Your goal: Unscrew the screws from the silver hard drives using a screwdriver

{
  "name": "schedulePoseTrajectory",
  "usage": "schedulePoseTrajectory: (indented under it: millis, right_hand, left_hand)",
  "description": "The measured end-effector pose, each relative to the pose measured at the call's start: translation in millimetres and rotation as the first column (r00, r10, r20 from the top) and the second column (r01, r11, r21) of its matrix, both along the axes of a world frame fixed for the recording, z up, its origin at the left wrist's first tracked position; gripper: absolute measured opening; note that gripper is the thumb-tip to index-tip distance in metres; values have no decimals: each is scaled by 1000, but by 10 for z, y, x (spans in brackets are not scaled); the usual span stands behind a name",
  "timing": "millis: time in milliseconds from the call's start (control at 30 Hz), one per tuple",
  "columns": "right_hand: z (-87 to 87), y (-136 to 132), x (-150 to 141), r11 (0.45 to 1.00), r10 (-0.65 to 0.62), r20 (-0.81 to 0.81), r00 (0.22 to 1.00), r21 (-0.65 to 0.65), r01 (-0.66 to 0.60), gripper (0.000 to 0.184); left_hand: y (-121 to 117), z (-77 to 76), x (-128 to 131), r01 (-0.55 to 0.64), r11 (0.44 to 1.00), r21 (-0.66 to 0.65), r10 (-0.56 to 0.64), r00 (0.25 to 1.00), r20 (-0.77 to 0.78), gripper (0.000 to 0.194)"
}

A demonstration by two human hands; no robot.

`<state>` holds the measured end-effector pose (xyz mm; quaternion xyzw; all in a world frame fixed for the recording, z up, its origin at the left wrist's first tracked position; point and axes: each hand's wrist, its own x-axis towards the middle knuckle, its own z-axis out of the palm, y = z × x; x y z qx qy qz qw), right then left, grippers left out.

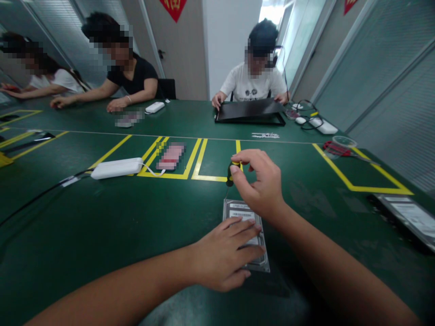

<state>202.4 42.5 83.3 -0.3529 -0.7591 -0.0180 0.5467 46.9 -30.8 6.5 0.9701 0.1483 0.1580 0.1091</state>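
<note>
A silver hard drive (243, 206) with white labels lies flat on the green table in front of me. My left hand (227, 253) rests across it, fingers spread and palm down, covering much of its top. My right hand (260, 181) pinches a small black and yellow screwdriver (230, 180) by its handle, above the drive's far end. The thin shaft points down to the drive's far left corner. Whether the tip sits in a screw is too small to tell.
Another hard drive (413, 216) lies at the right edge. Left of centre are a white power bank (117, 168) and a phone (171, 156). Yellow tape (380, 189) marks the green table (163, 222). Across it, a person handles a black panel (251, 109); two others sit left.
</note>
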Motion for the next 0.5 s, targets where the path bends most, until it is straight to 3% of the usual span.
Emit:
schedulePoseTrajectory:
  millis: [500]
  right_hand:
    - [-10, -13, 4, 1000, -2, 11, 1000, 7, 2, 11]
  left_hand:
    - [2, -9, -6, 2, 1000, -11, -2, 1000, -4, 52]
